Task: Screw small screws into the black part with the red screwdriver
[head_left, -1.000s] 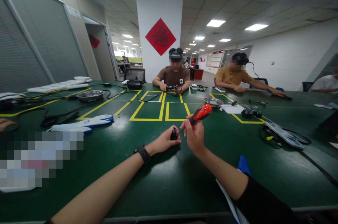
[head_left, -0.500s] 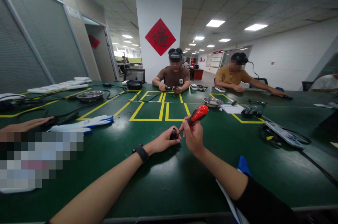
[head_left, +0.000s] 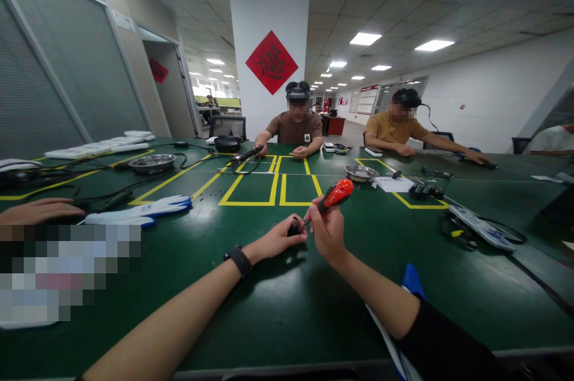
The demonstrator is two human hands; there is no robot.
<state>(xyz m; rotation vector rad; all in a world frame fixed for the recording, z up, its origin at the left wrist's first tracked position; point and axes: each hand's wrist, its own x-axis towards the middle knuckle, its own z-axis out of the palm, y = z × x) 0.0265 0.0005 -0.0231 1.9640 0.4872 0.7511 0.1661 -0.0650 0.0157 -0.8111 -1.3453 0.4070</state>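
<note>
My left hand [head_left: 281, 238], a dark watch on its wrist, is closed around a small black cylindrical part with a metal tip [head_left: 294, 226]. My right hand [head_left: 329, 234] grips a screwdriver [head_left: 337, 194] by its red and black handle, which points up and to the right. The shaft slants down to the left and meets the side of the black part; its very tip is hidden by my fingers. Both hands are just above the green table [head_left: 269, 321], close together.
White and blue gloves [head_left: 164, 206] lie to the left near another person's hand [head_left: 42, 210]. Metal bowls [head_left: 153, 163] [head_left: 361, 173] stand farther back. At right are a power strip [head_left: 482, 228] and black adapters [head_left: 427, 191]. Two people sit across the table.
My hands, the screwdriver and the black part stay nearly still. Across the table, the person in brown has moved a dark cabled tool to the left, and their hands have parted.
</note>
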